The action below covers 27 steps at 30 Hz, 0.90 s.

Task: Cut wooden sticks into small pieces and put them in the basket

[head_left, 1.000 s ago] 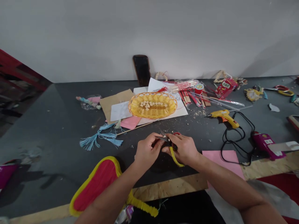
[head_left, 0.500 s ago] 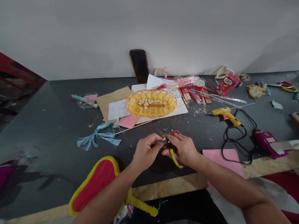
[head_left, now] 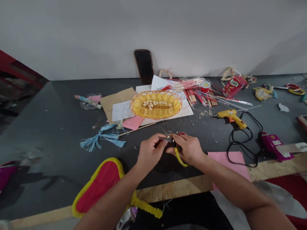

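Biggest thing by far is the dark grey counter (head_left: pixel 52 134), with papers and bits scattered all over it. Next up is a red paddle-shaped piece (head_left: pixel 103 185) with a yellow edge, partly hidden by the left forearm, on the near side and to the left of the yellow basket (head_left: pixel 155 112). That basket sits on some papers, so I'll go off it for everything else. A pink sheet (head_left: pixel 231 161) is to its right and nearer, and the blue tassels (head_left: pixel 103 138) lie just to its left, nearer too. Both hands are straight in front of it on the near side. The left hand (head_left: pixel 149 153) has its fingers pinched together at the tips on something tiny, while the right hand (head_left: pixel 190 149) has its fingers curled closed around the handles. A yellow glue gun (head_left: pixel 233 118) lies well off to the basket's right, and a phone (head_left: pixel 144 65) leans up behind it. The scissors (head_left: pixel 178 155) are on the near side, blades spread towards the left fingertips, and right at the blades there's a pale bit (head_left: pixel 168 137), too small to make out properly.
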Tool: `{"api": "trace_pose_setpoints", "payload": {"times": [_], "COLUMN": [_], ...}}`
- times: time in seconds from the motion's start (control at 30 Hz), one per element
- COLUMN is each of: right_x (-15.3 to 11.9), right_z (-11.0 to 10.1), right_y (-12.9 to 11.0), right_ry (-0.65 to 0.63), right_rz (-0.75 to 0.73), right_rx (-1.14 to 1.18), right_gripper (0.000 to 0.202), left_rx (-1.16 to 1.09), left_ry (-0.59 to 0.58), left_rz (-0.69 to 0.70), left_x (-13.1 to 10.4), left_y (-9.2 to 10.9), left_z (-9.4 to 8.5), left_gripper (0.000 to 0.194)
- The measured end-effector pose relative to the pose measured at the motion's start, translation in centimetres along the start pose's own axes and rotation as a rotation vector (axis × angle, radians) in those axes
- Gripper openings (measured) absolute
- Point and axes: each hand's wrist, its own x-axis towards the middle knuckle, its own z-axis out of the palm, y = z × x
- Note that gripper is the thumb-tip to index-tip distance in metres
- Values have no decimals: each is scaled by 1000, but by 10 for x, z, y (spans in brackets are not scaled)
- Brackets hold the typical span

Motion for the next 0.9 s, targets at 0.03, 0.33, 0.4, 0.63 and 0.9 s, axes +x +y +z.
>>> {"api": "trace_pose_setpoints", "payload": {"times": [0.03, 0.33, 0.4, 0.63, 0.9], "right_x": [0, 2, 2, -2, -5], "right_z": [0, -6, -7, 1, 4], "right_y": [0, -4, -4, -4, -4], "right_ry": [3, -6, -5, -8, -52], "right_rz": [3, 4, -1, -7, 23], "right_rx": [1, -18, -26, -32, -45], "right_gripper": [54, 58, 59, 57, 53], "left_rx": [0, -97, -119, -118, -53], "left_ry": [19, -19, -46, -60, -30], "left_rz": [-4, -56, -71, -90, -30], "left_x": [0, -2, -2, -2, -2], "left_y": [0, 1, 2, 2, 1], "left_z": [0, -1, 0, -1, 0], "left_gripper": [11, 9, 8, 8, 10]}}
